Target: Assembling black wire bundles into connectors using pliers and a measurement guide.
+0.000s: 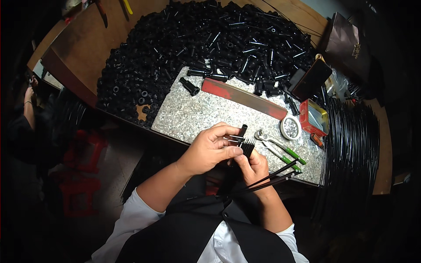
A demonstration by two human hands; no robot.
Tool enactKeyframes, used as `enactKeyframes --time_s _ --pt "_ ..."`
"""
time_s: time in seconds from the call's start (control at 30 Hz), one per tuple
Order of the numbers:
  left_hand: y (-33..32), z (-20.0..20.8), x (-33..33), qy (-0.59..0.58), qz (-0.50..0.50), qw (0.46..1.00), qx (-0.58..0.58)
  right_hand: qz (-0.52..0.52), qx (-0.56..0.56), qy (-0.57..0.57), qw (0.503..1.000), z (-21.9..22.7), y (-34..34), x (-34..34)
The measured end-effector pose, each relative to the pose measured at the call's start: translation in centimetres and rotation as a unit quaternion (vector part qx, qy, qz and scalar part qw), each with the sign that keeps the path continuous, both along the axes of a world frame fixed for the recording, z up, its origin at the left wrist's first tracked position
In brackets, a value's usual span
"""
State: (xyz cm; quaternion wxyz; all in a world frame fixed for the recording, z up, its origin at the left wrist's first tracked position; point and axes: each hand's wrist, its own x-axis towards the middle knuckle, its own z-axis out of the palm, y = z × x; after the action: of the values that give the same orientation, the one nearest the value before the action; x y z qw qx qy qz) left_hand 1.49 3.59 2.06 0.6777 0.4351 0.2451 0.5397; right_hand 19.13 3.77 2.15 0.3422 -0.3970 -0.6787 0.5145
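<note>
My left hand point(214, 147) is closed, thumb and fingers pinching a short black tubular piece point(243, 129) and some thin rod ends beside it. Against it, my right hand point(256, 169) grips a bundle of thin black rods point(249, 148), their tips fanned upward like a comb. More long black rods point(274, 176) pass across my right wrist. The two hands meet just over the front edge of the speckled slab point(228, 105). Green-handled pincers point(280, 149) lie on the slab right of my hands. My fingers hide how the tube and rods join.
A large heap of black tubular parts point(197, 39) covers the back. One loose part point(189, 87) lies near a worn red bar point(243, 100). To the right are a white bowl of small pieces point(290, 127), a red tin point(314, 117), a phone point(312, 79) and many black rods point(351, 144).
</note>
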Motion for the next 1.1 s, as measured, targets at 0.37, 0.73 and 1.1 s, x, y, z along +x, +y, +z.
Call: enactKeyframes --time_s 0.37,0.73,1.1 --pt "-0.8 0.5 0.8 -0.005 0.054 0.997 -0.053 0.029 0.084 -0.033 0.995 0.2 0.0 0.4" --pt "-1.0 0.7 0.8 -0.037 -0.013 0.995 -0.092 0.055 -0.022 0.053 0.997 -0.3 0.3 1.1" --pt "-2.0 -0.4 2.3 -0.061 0.072 0.989 -0.118 0.08 -0.051 0.046 0.994 -0.4 0.6 1.1"
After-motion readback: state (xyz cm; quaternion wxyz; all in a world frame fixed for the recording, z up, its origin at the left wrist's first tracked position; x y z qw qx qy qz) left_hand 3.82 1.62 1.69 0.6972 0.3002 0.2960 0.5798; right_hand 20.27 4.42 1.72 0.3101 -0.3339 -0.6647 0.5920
